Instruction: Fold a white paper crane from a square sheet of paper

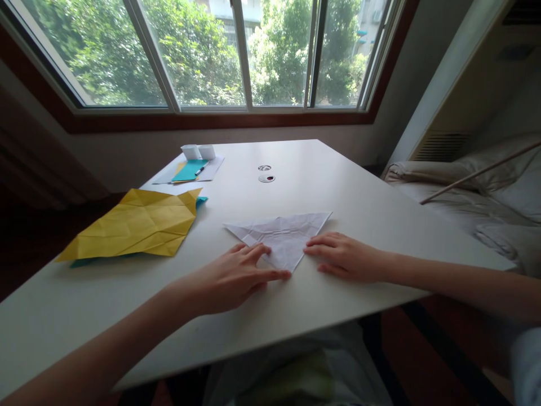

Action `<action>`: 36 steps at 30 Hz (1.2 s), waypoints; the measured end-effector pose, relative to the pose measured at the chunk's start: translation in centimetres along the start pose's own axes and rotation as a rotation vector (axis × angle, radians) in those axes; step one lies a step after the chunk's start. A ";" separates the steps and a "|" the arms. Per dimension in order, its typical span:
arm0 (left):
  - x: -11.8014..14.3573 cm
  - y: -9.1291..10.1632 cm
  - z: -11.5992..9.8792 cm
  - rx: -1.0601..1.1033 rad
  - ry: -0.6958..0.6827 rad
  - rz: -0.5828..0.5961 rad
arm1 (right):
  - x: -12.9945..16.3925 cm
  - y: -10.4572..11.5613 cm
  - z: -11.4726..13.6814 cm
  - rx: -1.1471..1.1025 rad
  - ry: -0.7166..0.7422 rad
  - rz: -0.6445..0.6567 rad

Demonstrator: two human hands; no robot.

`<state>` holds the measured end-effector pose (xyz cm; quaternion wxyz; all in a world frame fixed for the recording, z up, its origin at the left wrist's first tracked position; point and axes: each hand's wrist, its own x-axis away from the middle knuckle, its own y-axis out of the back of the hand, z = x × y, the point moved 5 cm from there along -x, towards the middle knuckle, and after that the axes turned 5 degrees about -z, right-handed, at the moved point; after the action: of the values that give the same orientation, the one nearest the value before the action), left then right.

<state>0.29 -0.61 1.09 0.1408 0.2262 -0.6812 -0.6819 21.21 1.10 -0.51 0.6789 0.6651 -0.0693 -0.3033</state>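
Creased yellow paper (139, 228) lies left of the fingers of the left hand (236, 276), spread apart on the folded white paper triangle (289, 239) between both hands' fingertips; the right hand (349, 257), fingers slightly apart, touches its right edge.

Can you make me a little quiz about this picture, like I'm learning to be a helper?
1. What shape does the white paper make?
2. True or false: the left hand is touching the white paper.
3. Which is nearer the window: A, the white paper, or B, the small white containers?

Key:
1. A triangle.
2. True, its fingers rest on it.
3. B.
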 end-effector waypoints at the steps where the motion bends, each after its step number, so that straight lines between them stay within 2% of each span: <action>1: 0.0 -0.1 0.0 -0.009 0.001 0.009 | 0.1 0.1 -0.5 0.010 -0.017 -0.008; 12: -0.1 0.3 -0.3 -0.017 0.028 0.076 | 0.7 1.0 -7.2 0.109 -0.161 -0.047; 17: -0.2 0.1 -0.2 -0.003 0.032 0.061 | 0.2 1.9 -8.4 0.192 -0.144 -0.037; 20: -0.2 0.1 -0.2 0.000 0.031 0.056 | -1.1 2.1 -7.6 0.227 -0.113 -0.053; 22: -0.1 0.0 -0.3 -0.007 0.028 0.055 | -2.5 1.7 -6.3 0.194 -0.056 -0.039; 29: -0.2 0.1 -0.4 -0.010 0.041 0.027 | -7.8 -2.2 -1.2 -0.020 0.122 0.263; 32: -0.2 0.2 -0.3 -0.012 0.047 0.027 | -10.0 -3.7 -0.4 -0.089 0.167 0.317; 36: -0.1 0.1 -0.2 -0.026 0.049 0.035 | -12.2 -5.1 -0.5 -0.184 0.164 0.305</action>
<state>0.49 -0.77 1.17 0.1724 0.2292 -0.6725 -0.6823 10.03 8.01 -1.63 0.7784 0.6043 -0.0855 -0.1467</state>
